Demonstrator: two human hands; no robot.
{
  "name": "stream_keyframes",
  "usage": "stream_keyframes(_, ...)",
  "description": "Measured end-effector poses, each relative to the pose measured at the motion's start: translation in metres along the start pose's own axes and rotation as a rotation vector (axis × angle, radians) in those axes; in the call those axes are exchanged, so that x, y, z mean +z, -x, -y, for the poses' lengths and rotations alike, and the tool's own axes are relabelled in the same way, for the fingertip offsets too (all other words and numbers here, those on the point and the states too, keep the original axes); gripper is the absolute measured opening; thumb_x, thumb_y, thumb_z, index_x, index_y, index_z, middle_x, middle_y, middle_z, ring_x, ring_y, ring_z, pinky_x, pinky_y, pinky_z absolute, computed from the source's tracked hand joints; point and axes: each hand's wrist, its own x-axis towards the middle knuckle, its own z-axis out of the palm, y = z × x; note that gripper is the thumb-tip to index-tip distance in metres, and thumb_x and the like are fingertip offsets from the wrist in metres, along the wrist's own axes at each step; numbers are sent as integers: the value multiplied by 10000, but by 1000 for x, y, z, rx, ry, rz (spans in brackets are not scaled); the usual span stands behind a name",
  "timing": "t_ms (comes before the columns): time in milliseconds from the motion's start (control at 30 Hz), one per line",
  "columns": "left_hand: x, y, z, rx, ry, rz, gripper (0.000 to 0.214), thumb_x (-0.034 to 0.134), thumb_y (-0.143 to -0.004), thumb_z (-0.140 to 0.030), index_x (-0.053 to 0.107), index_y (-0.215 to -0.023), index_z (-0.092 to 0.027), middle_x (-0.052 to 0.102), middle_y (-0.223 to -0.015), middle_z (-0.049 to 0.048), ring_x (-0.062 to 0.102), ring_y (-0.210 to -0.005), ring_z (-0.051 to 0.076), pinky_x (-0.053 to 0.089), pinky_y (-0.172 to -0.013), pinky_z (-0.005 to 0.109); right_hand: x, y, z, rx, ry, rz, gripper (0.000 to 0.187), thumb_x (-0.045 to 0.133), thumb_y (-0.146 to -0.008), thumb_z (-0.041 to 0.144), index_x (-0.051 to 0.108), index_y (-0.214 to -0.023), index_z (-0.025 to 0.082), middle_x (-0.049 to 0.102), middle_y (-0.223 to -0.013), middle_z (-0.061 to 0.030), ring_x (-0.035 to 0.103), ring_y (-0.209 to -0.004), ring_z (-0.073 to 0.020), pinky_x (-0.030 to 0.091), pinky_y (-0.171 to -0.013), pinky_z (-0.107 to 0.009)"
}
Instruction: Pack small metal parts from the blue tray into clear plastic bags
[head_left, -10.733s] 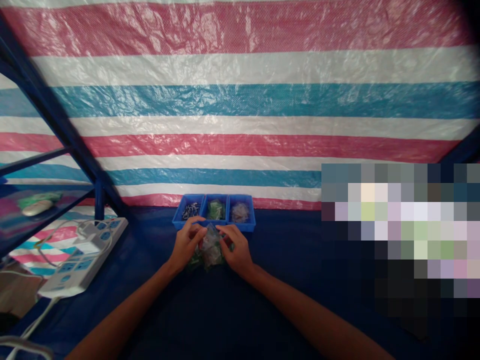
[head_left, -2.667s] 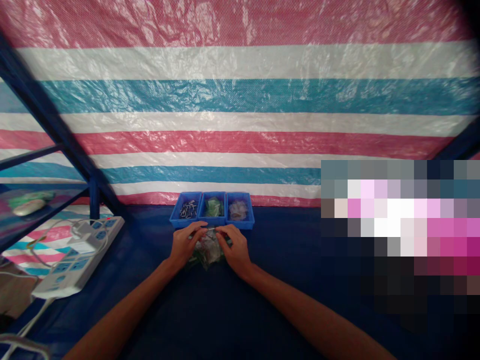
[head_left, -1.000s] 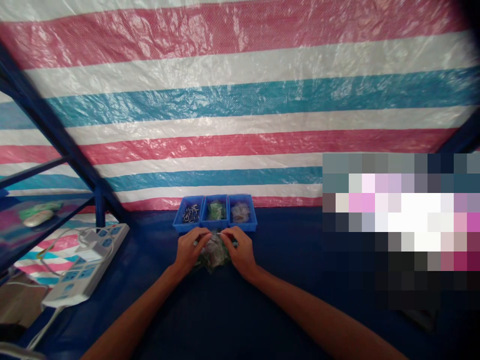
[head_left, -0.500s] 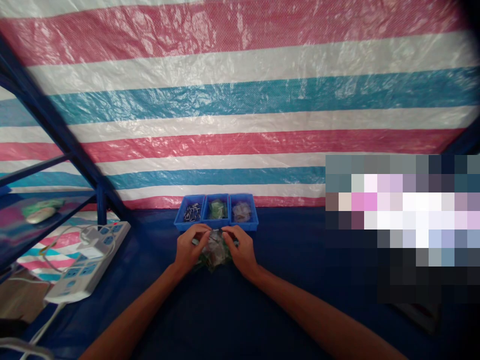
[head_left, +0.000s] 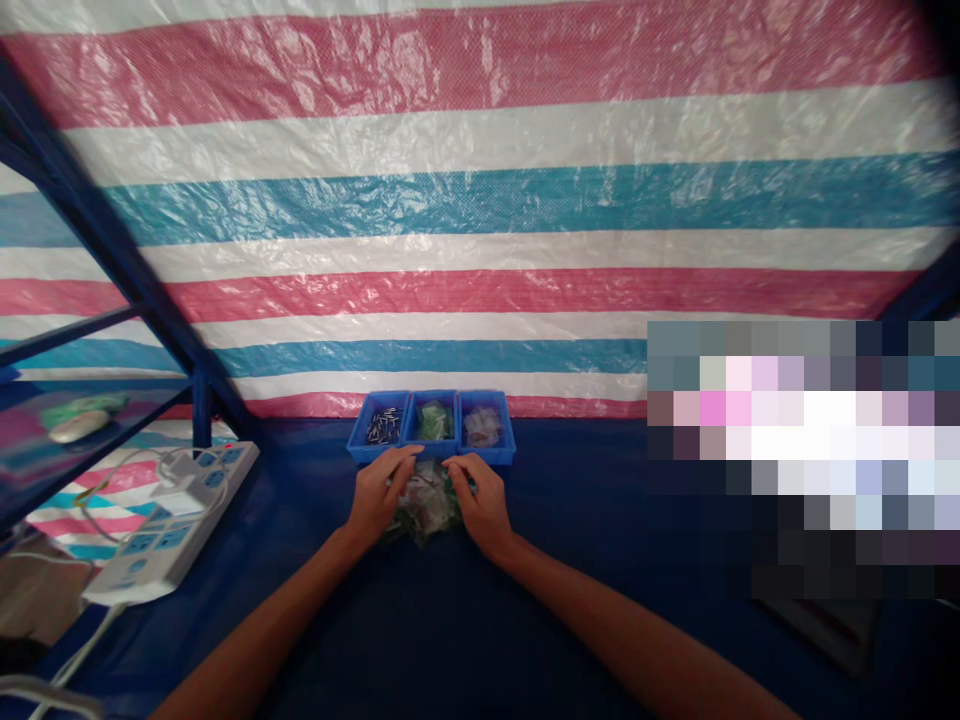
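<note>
My left hand [head_left: 381, 497] and my right hand [head_left: 484, 500] face each other over a small heap of clear and green plastic bags [head_left: 429, 500] on the dark blue table. Thumb and fingers are drawn together on both hands. Anything between the fingertips is too small to make out. Just beyond my fingers, three blue bins stand side by side. Small metal pins or screws [head_left: 384, 427] fill the left bin, folded green bags [head_left: 433, 421] the middle one, and clear plastic bags [head_left: 482, 426] the right one.
At the left lies a white power strip [head_left: 172, 530] with a plug and cables. A blue metal frame [head_left: 142, 290] with a shelf rises beside it. Striped sheeting [head_left: 480, 200] hangs behind the table. The right side is blurred by large pixels.
A small dark item showed between my fingertips earlier; it no longer shows there. The fingertips are slightly farther apart, and the hands have otherwise hardly moved.
</note>
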Motion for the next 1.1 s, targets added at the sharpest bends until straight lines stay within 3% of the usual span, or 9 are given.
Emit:
stream_keyframes(133, 0, -1, -1, 3, -38, -42, 216, 561, -849, -324, 671, -973, -185, 709, -898, 46, 661, -769, 165, 527, -731, 263, 0, 0, 1, 9, -8, 6, 253, 403, -926, 265, 638, -879, 183, 634, -822, -46, 579, -776, -160, 432, -726, -261)
stream_keyframes(300, -1, -3, -3, -69, 35, -68, 184, 605, -818, -331, 701, -830, -174, 719, -781, 26, 626, -547, 116, 532, -576, 220, -1, 0, 3, 4, -7, 0, 246, 406, -926, 250, 633, -865, 178, 631, -823, -42, 578, -782, -156, 424, -739, -260)
stream_keyframes(500, -2, -5, -2, -168, 183, -67, 208, 582, -837, -313, 704, -923, -168, 731, -761, 34, 683, -645, 165, 577, -658, 274, -1, 0, 2, 5, -3, -11, 259, 398, -924, 255, 640, -871, 180, 633, -812, -44, 581, -768, -158, 433, -729, -263)
stream_keyframes(633, 0, -6, -5, -231, 331, -52, 303, 588, -827, -327, 643, -1080, -168, 722, -945, 65, 699, -649, 180, 601, -624, 291, -1, -1, 2, -4, -5, -12, 252, 400, -922, 248, 636, -872, 179, 629, -812, -44, 578, -769, -158, 431, -730, -267)
stream_keyframes(733, -1, -6, -8, -239, 412, 5, 394, 582, -830, -335, 570, -1196, -188, 684, -1068, 83, 704, -665, 187, 607, -620, 297, -2, 0, 3, -4, -1, -12, 252, 398, -923, 253, 633, -870, 181, 628, -815, -47, 578, -771, -160, 434, -731, -269)
stream_keyframes(867, -1, -6, -9, -264, 501, 119, 558, 581, -835, -321, 405, -1348, -192, 708, -987, 95, 703, -646, 194, 606, -604, 287, -2, 0, 2, -6, 8, -13, 236, 412, -916, 248, 639, -916, 183, 631, -833, -51, 584, -784, -162, 445, -740, -270)
stream_keyframes(1000, 0, -6, -8, -280, 579, 186, 620, 586, -829, -325, 322, -1383, -243, 465, -1354, 158, 694, -615, 167, 600, -535, 277, -1, -1, 0, -31, 9, 16, 236, 435, -906, 230, 651, -994, 197, 635, -864, -55, 586, -796, -165, 457, -750, -280)
stream_keyframes(1100, 1, -5, -7, -280, 625, 234, 657, 582, -831, -314, 260, -1403, -280, 329, -1437, 172, 680, -582, 143, 593, -502, 278, 0, -1, -1, -56, 7, 61, 247, 454, -896, 214, 662, -1031, 211, 632, -882, -57, 584, -816, -165, 464, -758, -283)
